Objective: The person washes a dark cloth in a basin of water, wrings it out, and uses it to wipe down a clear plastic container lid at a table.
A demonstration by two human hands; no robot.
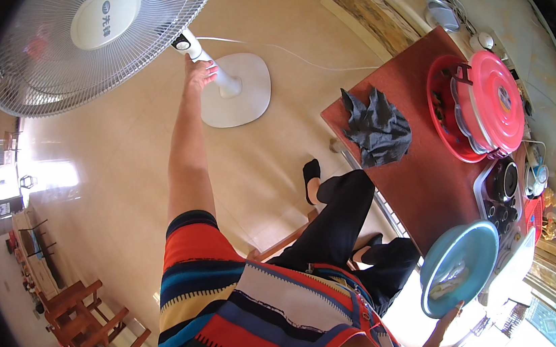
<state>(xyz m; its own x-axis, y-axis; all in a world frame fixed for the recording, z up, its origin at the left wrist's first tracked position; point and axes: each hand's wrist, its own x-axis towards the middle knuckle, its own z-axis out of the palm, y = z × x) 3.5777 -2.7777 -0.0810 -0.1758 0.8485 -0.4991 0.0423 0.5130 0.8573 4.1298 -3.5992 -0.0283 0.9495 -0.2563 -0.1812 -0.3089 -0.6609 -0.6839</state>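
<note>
My left hand [201, 73] reaches out to the white pole [204, 54] of a pedestal fan. Its thumb points towards the small control panel and its spread fingers lie at the pole; firm contact cannot be made out. My right hand [450, 315], partly cut off low on the right, holds a blue plastic basin [488, 263] by the rim. Some pale, translucent items [447, 282] lie in the basin. The fan's round wire guard [144, 60] fills the upper left, and its base [255, 104] stands on the tiled floor.
On the reddish-brown table [412, 195] lie a crumpled dark cloth or bag [380, 129], a red tray [435, 101] with a pink lidded container [496, 99], and a tray of dark cups [505, 180]. A white cord [291, 60] crosses the floor. Wooden chairs [82, 321] stand lower left.
</note>
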